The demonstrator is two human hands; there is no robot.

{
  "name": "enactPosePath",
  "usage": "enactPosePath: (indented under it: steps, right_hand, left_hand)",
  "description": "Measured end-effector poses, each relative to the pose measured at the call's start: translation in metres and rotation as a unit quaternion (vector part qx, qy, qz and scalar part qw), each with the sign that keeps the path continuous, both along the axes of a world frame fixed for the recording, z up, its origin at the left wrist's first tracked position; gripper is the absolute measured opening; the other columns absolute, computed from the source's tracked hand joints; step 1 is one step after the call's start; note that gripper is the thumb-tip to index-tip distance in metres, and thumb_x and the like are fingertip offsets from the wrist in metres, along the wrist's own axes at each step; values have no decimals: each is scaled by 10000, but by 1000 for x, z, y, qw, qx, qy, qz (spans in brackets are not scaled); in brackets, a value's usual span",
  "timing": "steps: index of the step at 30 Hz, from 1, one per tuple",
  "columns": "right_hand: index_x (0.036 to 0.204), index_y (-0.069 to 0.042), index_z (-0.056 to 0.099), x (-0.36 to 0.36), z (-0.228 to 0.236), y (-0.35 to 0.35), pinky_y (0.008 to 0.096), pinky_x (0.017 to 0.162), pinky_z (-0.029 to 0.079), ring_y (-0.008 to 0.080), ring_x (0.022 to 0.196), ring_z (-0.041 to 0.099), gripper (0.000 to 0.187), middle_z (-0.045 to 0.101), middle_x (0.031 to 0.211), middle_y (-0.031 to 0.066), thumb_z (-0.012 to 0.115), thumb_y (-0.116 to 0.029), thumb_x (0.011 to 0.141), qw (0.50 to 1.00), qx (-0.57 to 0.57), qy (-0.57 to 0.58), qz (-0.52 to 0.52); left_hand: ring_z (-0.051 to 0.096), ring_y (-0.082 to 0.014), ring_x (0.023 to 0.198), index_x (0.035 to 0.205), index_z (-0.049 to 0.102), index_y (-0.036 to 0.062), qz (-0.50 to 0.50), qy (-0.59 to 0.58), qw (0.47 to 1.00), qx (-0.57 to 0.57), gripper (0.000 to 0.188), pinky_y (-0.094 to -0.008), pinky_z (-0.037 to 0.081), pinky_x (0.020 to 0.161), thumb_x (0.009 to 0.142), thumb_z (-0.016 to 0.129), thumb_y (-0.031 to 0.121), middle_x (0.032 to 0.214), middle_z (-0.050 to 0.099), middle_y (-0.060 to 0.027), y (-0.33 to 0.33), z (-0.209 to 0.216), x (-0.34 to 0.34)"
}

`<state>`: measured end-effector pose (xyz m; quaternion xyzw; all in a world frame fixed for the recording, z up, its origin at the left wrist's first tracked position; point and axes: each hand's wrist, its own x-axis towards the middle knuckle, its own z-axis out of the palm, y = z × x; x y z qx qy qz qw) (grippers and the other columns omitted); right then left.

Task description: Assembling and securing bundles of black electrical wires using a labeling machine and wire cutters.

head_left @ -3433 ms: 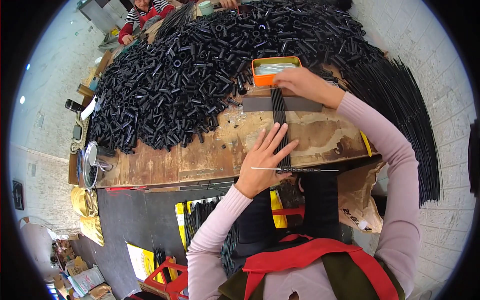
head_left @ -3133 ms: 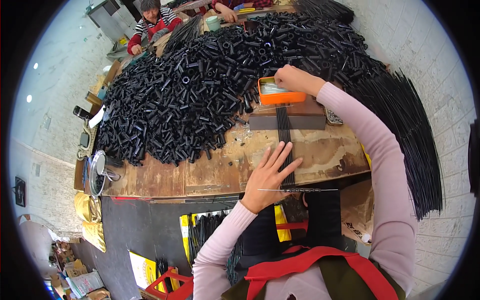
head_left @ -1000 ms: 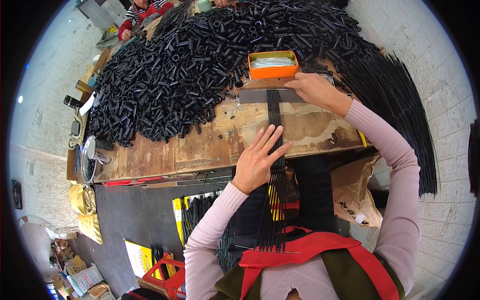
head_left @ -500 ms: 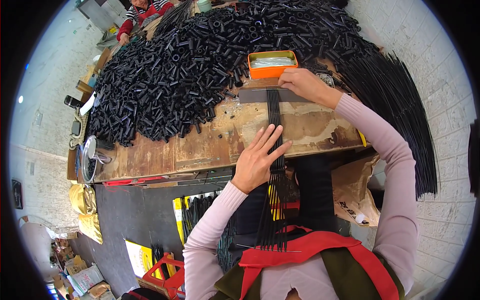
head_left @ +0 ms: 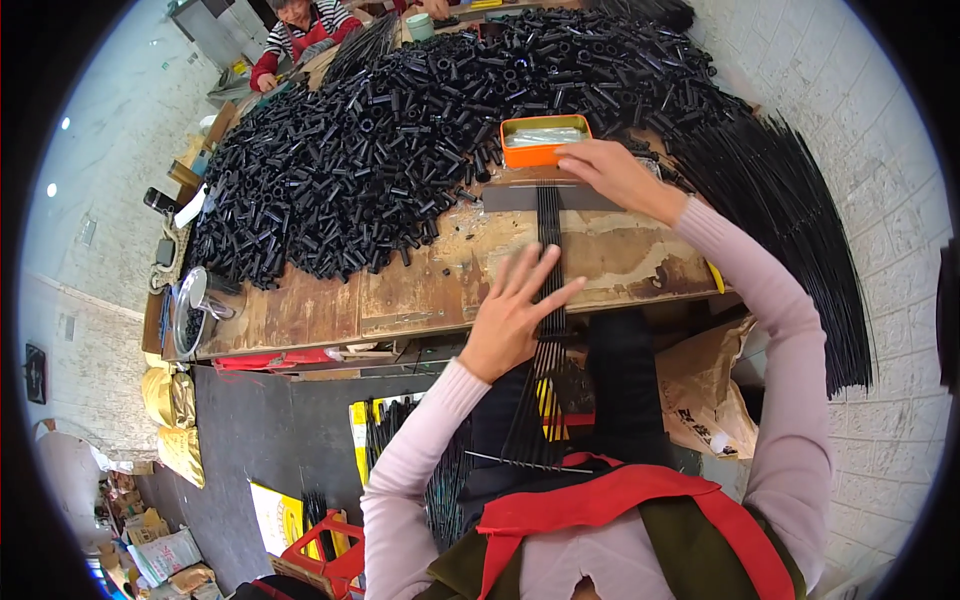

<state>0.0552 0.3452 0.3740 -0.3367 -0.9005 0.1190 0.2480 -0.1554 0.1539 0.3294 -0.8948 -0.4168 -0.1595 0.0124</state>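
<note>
A row of thin black rods [head_left: 550, 225] runs from the tabletop over its near edge, fanning toward my lap. My left hand [head_left: 508, 320] is over them with its fingers spread, holding nothing; whether it touches them I cannot tell. A thin metal wire [head_left: 525, 462] crosses their lower ends. Their upper ends lie on a dark grey flat strip [head_left: 595, 197], where another thin wire crosses. My right hand [head_left: 620, 180] is beside the front of an orange box [head_left: 535, 156] of silvery wires. Its fingers are bent together; what they hold, if anything, is hidden.
A big heap of short black tubes [head_left: 330, 180] covers the wooden table's [head_left: 400, 305] back and left. Long black rods [head_left: 790, 230] lie bundled at right by the brick wall. A steel lid-like dish [head_left: 190, 310] stands at left. Across the table sits another person [head_left: 300, 35].
My right hand has drawn away from the rods' upper ends toward the orange box's front. My left fingers have spread wider. The lower wire has moved up the view and tilts.
</note>
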Motion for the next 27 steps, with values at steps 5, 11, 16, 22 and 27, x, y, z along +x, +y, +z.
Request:
enactPosePath:
  steps: [5, 11, 16, 22, 27]
  right_hand:
    - [1443, -73, 401, 21, 44, -139, 355, 1023, 447, 215, 1279, 490, 720, 454, 1444, 129, 744, -255, 836, 878, -394, 65, 265]
    - [1232, -40, 622, -11, -37, -191, 333, 991, 450, 221, 1162, 604, 352, 660, 1195, 117, 651, -186, 914, 904, -399, 92, 126]
    - [1060, -13, 678, 0, 69, -169, 290, 823, 513, 156, 915, 663, 272, 693, 908, 59, 572, -248, 973, 940, -251, 199, 118]
    - [1094, -22, 608, 9, 187, -146, 312, 826, 545, 177, 901, 674, 264, 678, 970, 78, 552, -260, 993, 912, -268, 300, 77]
    - [1152, -18, 606, 10, 214, -154, 325, 896, 521, 172, 1025, 642, 334, 661, 1088, 94, 565, -306, 987, 958, -185, 207, 71]
  left_hand:
    - [155, -408, 1460, 1452, 425, 205, 56, -58, 990, -118, 782, -514, 226, 1162, 752, 769, 160, 1560, 283, -150, 22, 27, -40]
    - [224, -376, 1446, 1146, 608, 33, -110, -243, 959, -92, 262, -450, 236, 1164, 942, 566, 192, 1493, 387, -189, 110, -28, 10]
    - [394, -298, 1350, 1348, 466, -1, -101, -447, 836, -300, 502, -380, 267, 1149, 1026, 322, 358, 1395, 490, -207, 104, -6, 25]
    - [606, -192, 840, 1023, 562, 5, -195, -564, 613, -518, 440, -312, 498, 801, 1049, 361, 395, 864, 600, -87, -49, 56, 53]
    - [560, -128, 678, 880, 536, 37, -128, -569, 666, -464, 269, -264, 468, 642, 1044, 432, 224, 717, 551, -28, -94, 63, 74]
